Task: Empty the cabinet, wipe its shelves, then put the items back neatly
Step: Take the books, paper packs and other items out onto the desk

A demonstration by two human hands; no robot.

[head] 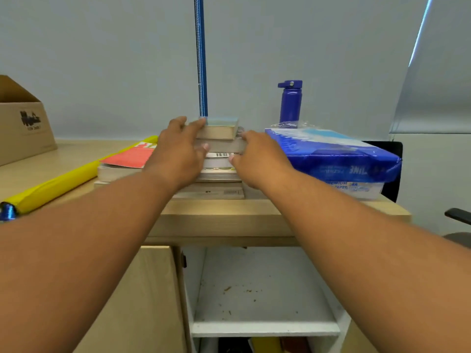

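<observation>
A stack of books (221, 146) stands on the wooden counter top (229, 215), above the open cabinet. My left hand (178, 151) lies against the stack's left side, fingers reaching the top book. My right hand (257, 159) touches the stack's right side. The fingers of both hands look fairly straight. Below, the upper white shelf (265, 296) holds only brown specks of dirt. A lower shelf shows several items (254, 346) at the frame's bottom edge. The cabinet door (142, 301) stands open at the left.
A blue-wrapped ream of A4 paper (339, 159) lies right of the stack, with a blue bottle (290, 103) behind it. A red booklet (130, 156) on more books, a yellow roll (63, 179) and a cardboard box (23, 121) lie to the left. A blue cord (201, 57) hangs behind.
</observation>
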